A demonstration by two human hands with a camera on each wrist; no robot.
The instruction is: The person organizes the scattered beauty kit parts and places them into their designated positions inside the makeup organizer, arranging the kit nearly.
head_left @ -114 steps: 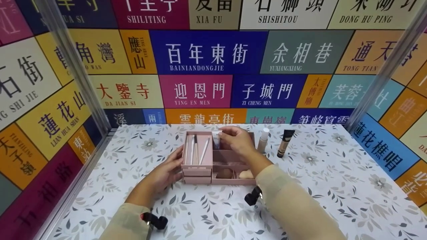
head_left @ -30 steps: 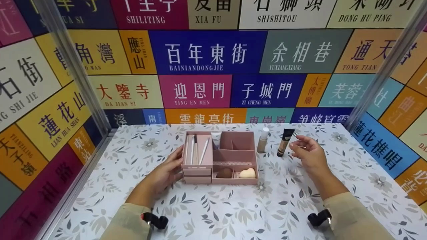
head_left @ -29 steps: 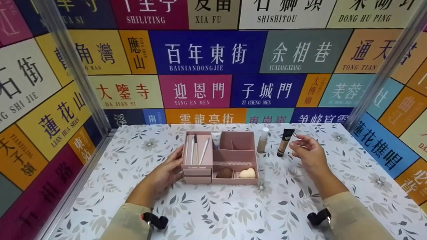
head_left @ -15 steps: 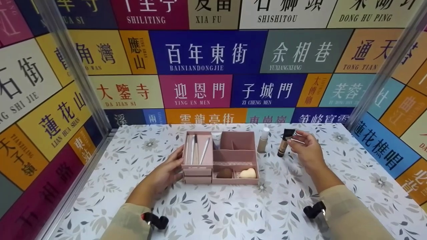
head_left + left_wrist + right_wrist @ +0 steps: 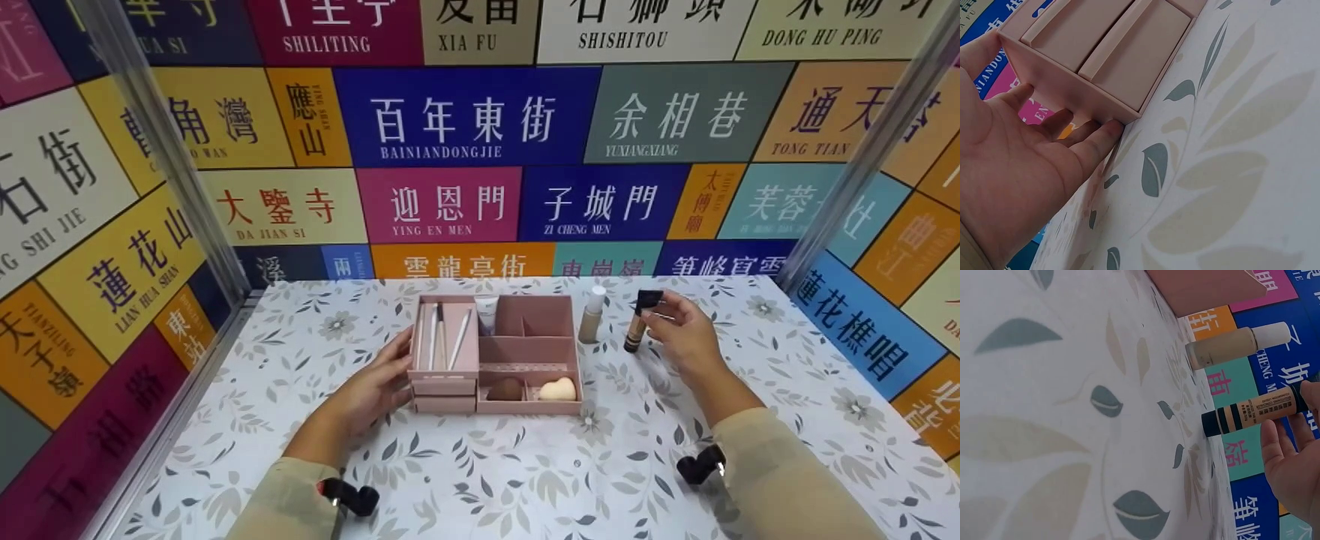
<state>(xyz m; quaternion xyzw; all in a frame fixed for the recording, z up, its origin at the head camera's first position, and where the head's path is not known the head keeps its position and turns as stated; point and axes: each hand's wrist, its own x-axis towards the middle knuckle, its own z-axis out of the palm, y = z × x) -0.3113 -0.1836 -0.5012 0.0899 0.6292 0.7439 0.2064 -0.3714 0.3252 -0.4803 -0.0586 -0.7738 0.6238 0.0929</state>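
Note:
In the head view a concealer tube [image 5: 637, 327], tan with black ends, stands upright on the table. My right hand [image 5: 681, 334] pinches its black upper end between thumb and fingers; the right wrist view shows the tube [image 5: 1255, 409] with its cap end down at the table. A pink makeup organizer [image 5: 525, 349] sits to the left, and my left hand [image 5: 375, 382] rests its fingers against the left side. In the left wrist view those fingertips [image 5: 1112, 130] touch the organizer wall beside its drawers. Between organizer and tube stands a foundation bottle [image 5: 591, 319] with a white cap.
Makeup brushes [image 5: 441, 337] lie on the organizer's left top. A white tube [image 5: 487, 315] leans in its back compartment. A brown sponge [image 5: 505, 390] and a cream sponge [image 5: 557, 390] lie in the front compartments. Behind the floral table [image 5: 525, 480] rises a printed wall [image 5: 465, 120].
My right hand earlier held the white tube at the organizer's back compartment, let go, moved right and has now taken hold of the concealer tube. The left hand has stayed at the organizer.

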